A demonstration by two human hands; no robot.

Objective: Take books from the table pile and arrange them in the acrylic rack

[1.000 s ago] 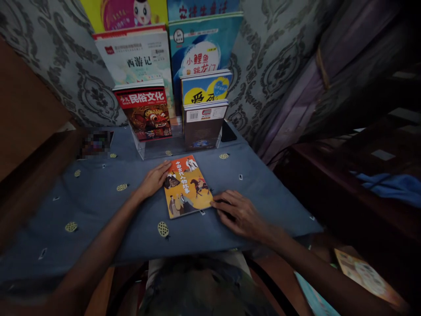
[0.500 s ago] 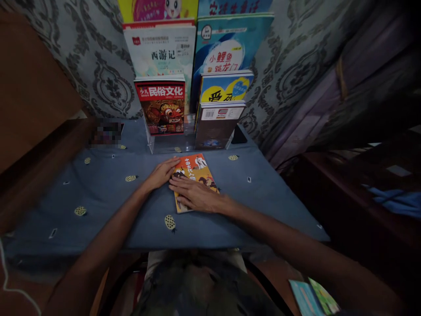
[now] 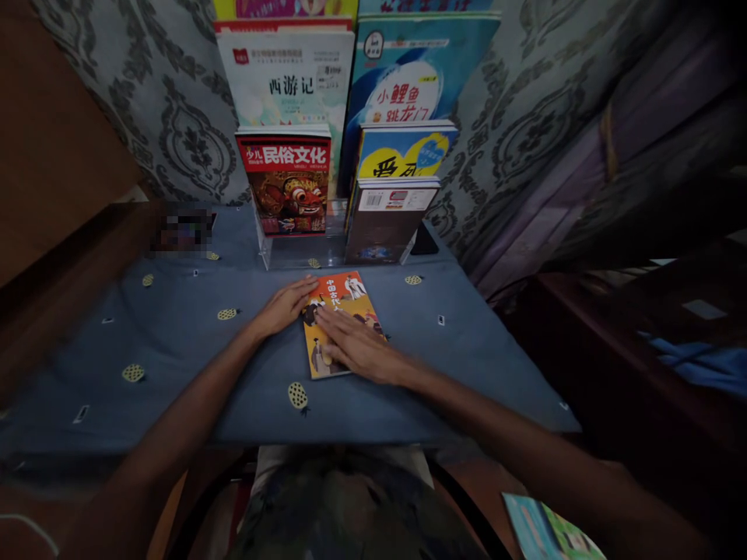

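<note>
An orange picture book (image 3: 344, 293) lies flat on the blue patterned cloth (image 3: 175, 350) covering the table. My left hand (image 3: 284, 305) rests at the book's left edge, fingers stretched onto its top corner. Flat on the cover lies my right hand (image 3: 355, 346), fingers spread and pointing up-left, hiding most of the lower half of the book. Neither hand grips anything.
A clear stand (image 3: 292, 253) at the back holds tiered books, a red one (image 3: 287, 183) at front left and a dark one (image 3: 385, 222) at front right. Patterned wallpaper is behind it. Dark wooden furniture (image 3: 612, 334) sits to the right. Loose books (image 3: 545, 533) lie near my right forearm.
My right hand moved from the table right of the book onto its cover and has slid slightly down-right. The left hand stayed at the book's left edge.
</note>
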